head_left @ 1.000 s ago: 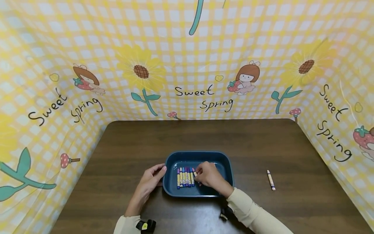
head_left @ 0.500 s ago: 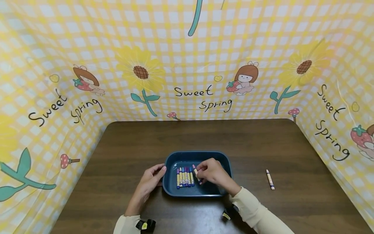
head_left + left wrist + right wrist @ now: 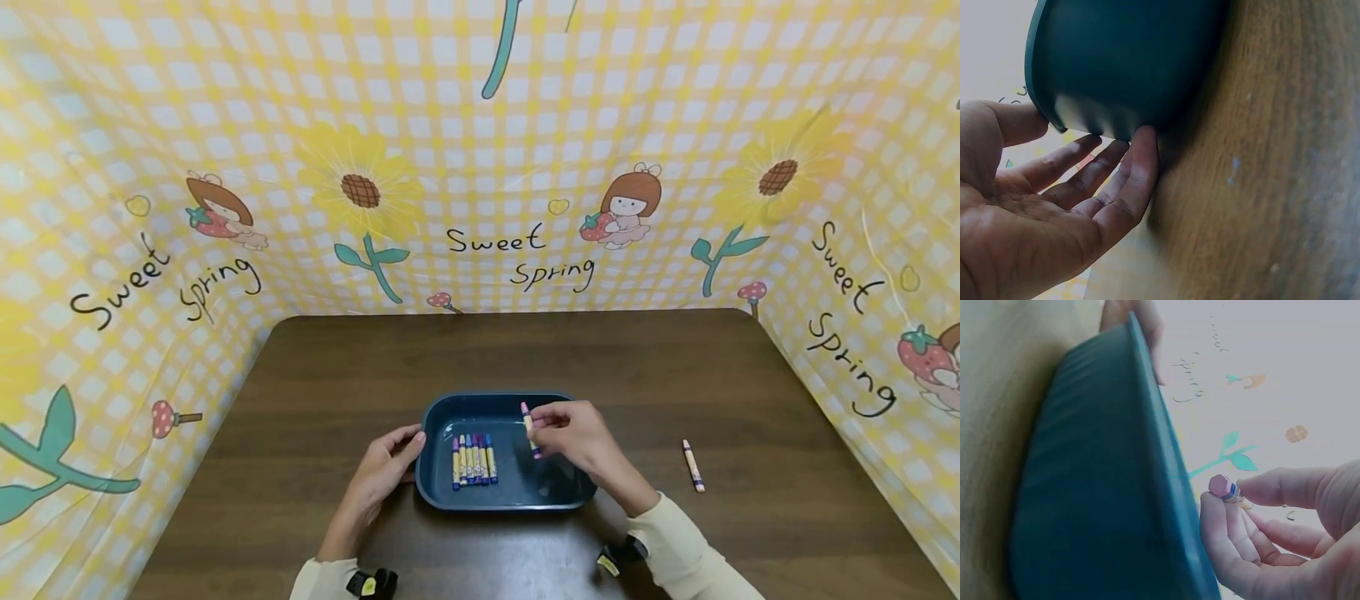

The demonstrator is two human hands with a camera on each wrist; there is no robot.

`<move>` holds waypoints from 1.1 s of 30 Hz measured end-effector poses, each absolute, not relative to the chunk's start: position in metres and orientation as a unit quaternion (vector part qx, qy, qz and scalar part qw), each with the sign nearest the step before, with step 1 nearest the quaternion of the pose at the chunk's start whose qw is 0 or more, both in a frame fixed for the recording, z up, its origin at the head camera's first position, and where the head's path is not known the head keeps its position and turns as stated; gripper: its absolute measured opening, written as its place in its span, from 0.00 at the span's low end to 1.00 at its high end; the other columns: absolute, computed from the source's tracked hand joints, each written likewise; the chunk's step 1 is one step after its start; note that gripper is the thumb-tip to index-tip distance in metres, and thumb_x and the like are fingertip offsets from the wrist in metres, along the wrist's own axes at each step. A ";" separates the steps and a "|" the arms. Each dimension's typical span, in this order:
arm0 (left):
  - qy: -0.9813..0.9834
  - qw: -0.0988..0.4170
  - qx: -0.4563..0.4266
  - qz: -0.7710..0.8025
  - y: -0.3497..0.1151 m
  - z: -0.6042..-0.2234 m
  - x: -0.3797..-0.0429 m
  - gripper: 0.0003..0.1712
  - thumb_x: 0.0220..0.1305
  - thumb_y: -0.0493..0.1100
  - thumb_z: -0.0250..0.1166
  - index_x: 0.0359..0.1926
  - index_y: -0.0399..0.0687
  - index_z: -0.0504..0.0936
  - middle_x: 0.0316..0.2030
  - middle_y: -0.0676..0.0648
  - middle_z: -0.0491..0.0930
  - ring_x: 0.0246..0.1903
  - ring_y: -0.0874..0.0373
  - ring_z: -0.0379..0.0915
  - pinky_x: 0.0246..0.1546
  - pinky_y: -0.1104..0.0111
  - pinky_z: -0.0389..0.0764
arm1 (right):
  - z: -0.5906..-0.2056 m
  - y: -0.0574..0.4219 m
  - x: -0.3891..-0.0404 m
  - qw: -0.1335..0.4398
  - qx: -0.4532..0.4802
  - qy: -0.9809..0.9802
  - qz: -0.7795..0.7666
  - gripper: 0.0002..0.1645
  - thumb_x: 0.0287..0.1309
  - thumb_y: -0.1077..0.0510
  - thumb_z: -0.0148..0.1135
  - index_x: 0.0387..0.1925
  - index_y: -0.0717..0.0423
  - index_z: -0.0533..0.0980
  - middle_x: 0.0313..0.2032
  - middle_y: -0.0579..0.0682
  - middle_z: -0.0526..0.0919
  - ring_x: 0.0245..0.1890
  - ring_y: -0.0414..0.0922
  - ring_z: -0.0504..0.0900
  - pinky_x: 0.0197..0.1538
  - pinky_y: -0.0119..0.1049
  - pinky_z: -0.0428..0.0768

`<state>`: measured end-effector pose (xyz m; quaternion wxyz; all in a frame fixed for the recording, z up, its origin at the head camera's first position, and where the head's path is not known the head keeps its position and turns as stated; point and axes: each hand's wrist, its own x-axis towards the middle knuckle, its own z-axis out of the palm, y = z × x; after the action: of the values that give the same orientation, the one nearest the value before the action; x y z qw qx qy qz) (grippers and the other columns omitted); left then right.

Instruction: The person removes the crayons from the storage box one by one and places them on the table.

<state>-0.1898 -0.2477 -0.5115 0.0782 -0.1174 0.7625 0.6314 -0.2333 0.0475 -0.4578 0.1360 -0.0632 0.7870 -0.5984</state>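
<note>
My right hand (image 3: pixel 581 433) pinches a pink-tipped crayon (image 3: pixel 528 425) between thumb and fingers above the right part of a dark blue tray (image 3: pixel 510 507). The crayon's pink end (image 3: pixel 1219 486) pokes out from the fingertips in the right wrist view. Side by side in the tray's left half lies a row of several crayons (image 3: pixel 474 462) with yellow wrappers and purple, white and blue tips. At the tray's left end, the thumb of my left hand (image 3: pixel 381 471) touches the rim. Its extended fingers (image 3: pixel 1142 159) rest against the outer wall in the left wrist view.
One more crayon (image 3: pixel 693 467), white-wrapped with a dark band, lies on the brown wooden table (image 3: pixel 360 358) to the tray's right. Yellow checked cloth (image 3: pixel 480 167) with printed flowers stands around the table's back and sides.
My right hand has picked the pink-tipped crayon off the right end of the row and carried it up and to the right. My left hand has stayed at the tray.
</note>
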 end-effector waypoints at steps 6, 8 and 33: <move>0.759 0.077 -0.117 0.636 -0.248 -0.514 -0.189 0.28 0.77 0.49 0.58 0.68 0.36 0.72 0.60 0.34 0.78 0.46 0.52 0.81 0.45 0.59 0.87 | -0.445 0.073 -0.232 0.122 -0.071 0.769 -0.623 0.16 0.59 0.69 0.68 0.48 0.76 0.79 0.37 0.60 0.86 0.32 0.43 0.85 0.38 0.43 0.89; 0.762 0.079 -0.117 0.632 -0.248 -0.515 -0.189 0.28 0.77 0.49 0.58 0.69 0.37 0.72 0.61 0.34 0.77 0.47 0.52 0.80 0.46 0.59 0.87 | -0.442 0.083 -0.232 0.115 -0.066 0.767 -0.628 0.17 0.59 0.70 0.67 0.49 0.77 0.79 0.38 0.60 0.85 0.32 0.42 0.84 0.37 0.40 0.88; 0.765 0.092 -0.106 0.628 -0.250 -0.510 -0.193 0.31 0.76 0.52 0.58 0.70 0.37 0.70 0.63 0.32 0.75 0.48 0.52 0.80 0.46 0.60 0.87 | -0.434 0.179 -0.223 0.058 0.028 0.759 -0.648 0.31 0.59 0.65 0.71 0.58 0.82 0.72 0.33 0.42 0.86 0.32 0.35 0.85 0.38 0.33 0.87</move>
<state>-0.1925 -0.2502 -0.5104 0.0916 -0.1060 0.7653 0.6283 -0.2230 0.1793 -0.4345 0.0577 0.0278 0.7587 -0.6483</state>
